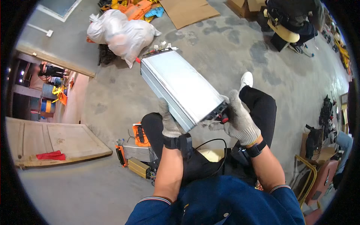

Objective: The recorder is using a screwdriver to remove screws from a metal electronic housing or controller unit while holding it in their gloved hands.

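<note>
A long ribbed silver metal box (180, 87) with wires at its far end is held up over my lap, tilted away from me. My left hand (170, 122), in a grey knit glove, supports the box from underneath at its near left edge. My right hand (237, 118), also gloved, grips the near right corner, where a dark end plate and something red show. I sit with black trousers and a white shoe (246, 80) on a concrete floor.
Similar metal boxes and an orange device (139, 134) lie on the floor by my left knee. A full white plastic bag (122, 34) and flat cardboard (187, 11) lie farther off. Wooden boards (52, 142) sit left. Another person (296, 18) sits far right.
</note>
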Available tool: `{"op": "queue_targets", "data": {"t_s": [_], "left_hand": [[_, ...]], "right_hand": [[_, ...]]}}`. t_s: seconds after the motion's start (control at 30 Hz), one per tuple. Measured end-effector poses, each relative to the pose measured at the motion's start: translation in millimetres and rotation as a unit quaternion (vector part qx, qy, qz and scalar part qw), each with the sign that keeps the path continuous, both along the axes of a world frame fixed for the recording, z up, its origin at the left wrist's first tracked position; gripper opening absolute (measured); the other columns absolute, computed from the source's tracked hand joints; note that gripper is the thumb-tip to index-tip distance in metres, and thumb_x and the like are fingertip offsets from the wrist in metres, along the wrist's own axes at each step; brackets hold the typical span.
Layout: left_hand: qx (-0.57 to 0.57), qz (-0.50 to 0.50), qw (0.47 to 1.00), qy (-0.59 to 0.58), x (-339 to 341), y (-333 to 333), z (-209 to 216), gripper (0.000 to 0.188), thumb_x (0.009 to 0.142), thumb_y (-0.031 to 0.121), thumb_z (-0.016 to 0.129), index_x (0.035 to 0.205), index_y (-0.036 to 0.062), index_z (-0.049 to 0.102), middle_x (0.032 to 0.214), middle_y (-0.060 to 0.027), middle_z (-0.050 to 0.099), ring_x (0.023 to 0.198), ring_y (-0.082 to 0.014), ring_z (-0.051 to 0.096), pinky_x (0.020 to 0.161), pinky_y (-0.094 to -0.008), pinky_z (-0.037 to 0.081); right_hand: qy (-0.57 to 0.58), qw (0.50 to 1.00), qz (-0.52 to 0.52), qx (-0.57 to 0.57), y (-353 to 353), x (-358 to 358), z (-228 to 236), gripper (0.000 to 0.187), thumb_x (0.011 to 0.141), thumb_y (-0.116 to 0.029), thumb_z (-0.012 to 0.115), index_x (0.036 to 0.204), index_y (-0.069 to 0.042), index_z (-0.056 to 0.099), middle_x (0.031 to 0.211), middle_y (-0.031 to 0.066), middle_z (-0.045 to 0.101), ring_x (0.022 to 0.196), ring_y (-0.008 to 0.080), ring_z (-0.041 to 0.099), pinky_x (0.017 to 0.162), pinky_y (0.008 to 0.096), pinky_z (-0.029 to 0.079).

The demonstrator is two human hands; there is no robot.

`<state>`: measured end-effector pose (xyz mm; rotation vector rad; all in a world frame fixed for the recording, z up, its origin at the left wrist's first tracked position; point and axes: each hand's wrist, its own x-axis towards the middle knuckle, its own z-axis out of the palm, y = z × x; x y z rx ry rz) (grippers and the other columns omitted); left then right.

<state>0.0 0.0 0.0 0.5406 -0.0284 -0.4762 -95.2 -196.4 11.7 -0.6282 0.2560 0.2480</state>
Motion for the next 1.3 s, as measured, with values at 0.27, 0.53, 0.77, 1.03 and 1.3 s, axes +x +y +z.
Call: {"op": "queue_targets", "data": {"t_s": [0.27,0.53,0.77,1.03,1.3], "left_hand": [[0.025,-0.081,0.991,-0.108,-15,37,-8,0.086,0.080,0.044,0.087,0.148,0.0079,0.047,0.137,-0.0093,0.062,0.119,-0.0261,0.065,0.099,-0.0463,0.058],[0.198,-0.095,0.955,-0.199,-27,42,45,0.052,0.094,0.021,0.075,0.139,0.0039,0.055,0.124,-0.0093,0.067,0.114,-0.0237,0.065,0.096,-0.0364,0.056],[0.225,-0.001,0.967,-0.121,-54,0,51,0.074,0.098,0.043,0.069,0.147,-0.0012,0.036,0.132,-0.0108,0.058,0.118,-0.0195,0.062,0.099,-0.0338,0.055],[0.180,-0.006,0.984,-0.004,-59,-10,11,0.060,0.097,0.040,0.072,0.136,-0.0001,0.053,0.122,-0.0107,0.066,0.111,-0.0214,0.066,0.098,-0.0373,0.056],[0.077,-0.038,0.996,0.009,-50,10,8,0.062,0.097,0.038,0.071,0.144,0.0063,0.046,0.133,-0.0098,0.060,0.121,-0.0223,0.063,0.101,-0.0385,0.055]], "right_hand": [[-0.066,0.995,-0.017,0.079,17,-18,4,0.056,0.104,-0.042,0.058,0.139,0.001,0.051,0.116,0.0173,0.070,0.098,0.0256,0.074,0.081,0.0420,0.065],[-0.092,0.987,-0.129,-0.014,5,-27,21,0.061,0.097,-0.025,0.071,0.145,0.003,0.046,0.135,0.0157,0.061,0.123,0.0236,0.062,0.104,0.0371,0.053],[-0.064,0.964,-0.181,-0.186,7,-19,34,0.062,0.093,-0.020,0.071,0.145,0.006,0.048,0.122,0.0126,0.063,0.108,0.0182,0.061,0.095,0.0316,0.051],[-0.034,0.901,-0.166,-0.400,25,-17,47,0.053,0.092,-0.020,0.066,0.137,0.006,0.057,0.112,0.0097,0.064,0.097,0.0150,0.062,0.086,0.0290,0.053],[-0.061,0.900,-0.163,-0.400,38,-10,53,0.050,0.095,-0.021,0.066,0.137,0.006,0.057,0.101,0.0022,0.058,0.089,0.0108,0.057,0.081,0.0240,0.045]]}}
